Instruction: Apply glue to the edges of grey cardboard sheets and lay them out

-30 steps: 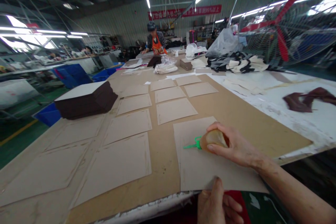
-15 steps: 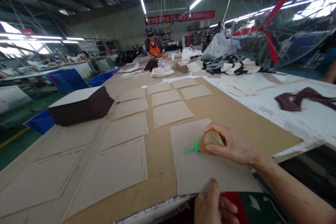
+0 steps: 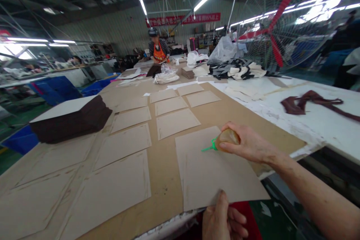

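Observation:
My right hand [image 3: 243,142] is wrapped around a squeeze bottle [image 3: 228,139] of amber liquid, probably glue. The bottle is tilted over, and its thin green nozzle [image 3: 209,147] points left, just above a grey-brown sheet [image 3: 216,174]. Faint streaks run along the left side of that sheet. At the near edge, my left hand [image 3: 222,217] has its thumb on top of the sheet and its fingers below, pinching the edge where it overhangs the table. Several similar sheets [image 3: 118,183] lie in rows to the left, some with brownish streaks at their borders.
A dark brown stack [image 3: 73,120] with a pale top stands on the left, by a blue bin [image 3: 21,138]. On the right are a brown strip [image 3: 295,104] and a large fan [image 3: 270,30]. Fabric pieces [image 3: 236,68] and a person in an orange apron [image 3: 159,52] are farther back.
The bottle has moved to the right and away from me over the sheet, its nozzle now farther from the sheet's left edge. My left hand keeps its hold. The whole view has swung slightly right.

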The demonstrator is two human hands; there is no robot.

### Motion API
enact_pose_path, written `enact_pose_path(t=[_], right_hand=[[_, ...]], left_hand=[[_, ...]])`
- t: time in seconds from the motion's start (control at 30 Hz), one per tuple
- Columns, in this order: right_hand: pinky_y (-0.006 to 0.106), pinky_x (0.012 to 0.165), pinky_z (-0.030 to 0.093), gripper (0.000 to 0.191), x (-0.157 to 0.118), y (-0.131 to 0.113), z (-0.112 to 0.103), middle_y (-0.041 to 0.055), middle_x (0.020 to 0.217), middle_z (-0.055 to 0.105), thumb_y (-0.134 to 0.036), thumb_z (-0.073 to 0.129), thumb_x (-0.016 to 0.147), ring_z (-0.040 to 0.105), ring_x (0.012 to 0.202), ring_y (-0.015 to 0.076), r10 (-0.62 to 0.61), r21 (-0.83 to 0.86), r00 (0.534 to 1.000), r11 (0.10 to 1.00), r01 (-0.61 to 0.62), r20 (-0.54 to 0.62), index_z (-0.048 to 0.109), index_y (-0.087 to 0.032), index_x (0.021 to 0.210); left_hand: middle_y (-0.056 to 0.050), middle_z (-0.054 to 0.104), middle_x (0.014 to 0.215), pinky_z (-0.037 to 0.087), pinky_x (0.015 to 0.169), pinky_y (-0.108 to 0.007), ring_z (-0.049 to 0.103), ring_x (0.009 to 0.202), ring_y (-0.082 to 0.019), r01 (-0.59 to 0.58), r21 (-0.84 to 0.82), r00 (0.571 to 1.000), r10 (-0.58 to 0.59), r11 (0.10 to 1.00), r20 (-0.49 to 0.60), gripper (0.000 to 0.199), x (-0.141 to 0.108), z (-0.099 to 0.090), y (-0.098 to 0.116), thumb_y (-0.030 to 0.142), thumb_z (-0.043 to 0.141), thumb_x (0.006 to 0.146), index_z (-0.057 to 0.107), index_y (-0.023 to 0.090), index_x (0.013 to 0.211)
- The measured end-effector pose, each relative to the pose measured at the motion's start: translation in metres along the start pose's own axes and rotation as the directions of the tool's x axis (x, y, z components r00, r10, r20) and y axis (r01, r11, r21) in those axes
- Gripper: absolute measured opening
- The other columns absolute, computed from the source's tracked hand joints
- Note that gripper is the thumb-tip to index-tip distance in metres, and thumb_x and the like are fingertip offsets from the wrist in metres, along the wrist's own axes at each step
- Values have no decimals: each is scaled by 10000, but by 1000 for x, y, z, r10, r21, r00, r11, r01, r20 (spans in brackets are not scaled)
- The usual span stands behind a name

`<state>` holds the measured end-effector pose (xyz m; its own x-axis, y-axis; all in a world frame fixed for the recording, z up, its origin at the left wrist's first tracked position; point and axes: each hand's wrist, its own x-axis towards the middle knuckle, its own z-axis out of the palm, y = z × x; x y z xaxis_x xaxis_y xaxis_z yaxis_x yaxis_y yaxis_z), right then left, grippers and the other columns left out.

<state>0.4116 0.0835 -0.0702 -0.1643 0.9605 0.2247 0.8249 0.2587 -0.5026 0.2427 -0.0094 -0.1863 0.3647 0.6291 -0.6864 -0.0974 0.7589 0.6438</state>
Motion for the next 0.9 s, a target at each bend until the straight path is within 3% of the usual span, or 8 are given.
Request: enact_pose_path(t=[0.2,0.4,0.53,0.77,0.9], right_hand=[[291,542,356,405,-23,30,-36,7,733,612,-537,619,802,552,632,190,156,-68,988,985,-156,0,569,-209,1035],[303,557,373,431,-36,44,-48,14,737,612,-564,604,809,557,641,206,215,-76,976,973,-217,-32,563,-207,1048],[293,584,369,394,-25,29,-37,3,762,619,-514,632,805,564,678,200,174,-56,985,983,-175,-9,556,-219,1055],[260,587,335,298,19,-19,10,-9,806,610,-413,689,770,541,700,162,-49,39,999,998,48,19,579,-207,954],[253,597,345,327,25,-23,12,-10,822,614,-402,700,756,546,719,161,-89,67,995,994,86,40,583,-205,989]], left_hand=[[-36,542,420,222,392,-186,419,316,-59,-3,-11,1000,3,1000,27,764,0,-2,1,845,457,644,631,108,541],[-19,520,399,236,399,-186,408,324,-56,13,-34,1000,-12,999,20,715,-4,0,5,815,506,649,615,119,523],[-24,525,401,235,404,-187,403,326,-55,3,-26,1000,-2,1000,16,729,-5,0,6,830,497,636,607,119,516],[-31,530,397,230,408,-189,409,321,-60,6,14,1000,-5,1000,-7,735,-2,-1,5,829,483,643,605,115,518],[-43,571,455,264,407,-189,453,350,-72,0,11,1000,0,1000,9,716,-4,-3,8,801,503,663,627,102,568]])
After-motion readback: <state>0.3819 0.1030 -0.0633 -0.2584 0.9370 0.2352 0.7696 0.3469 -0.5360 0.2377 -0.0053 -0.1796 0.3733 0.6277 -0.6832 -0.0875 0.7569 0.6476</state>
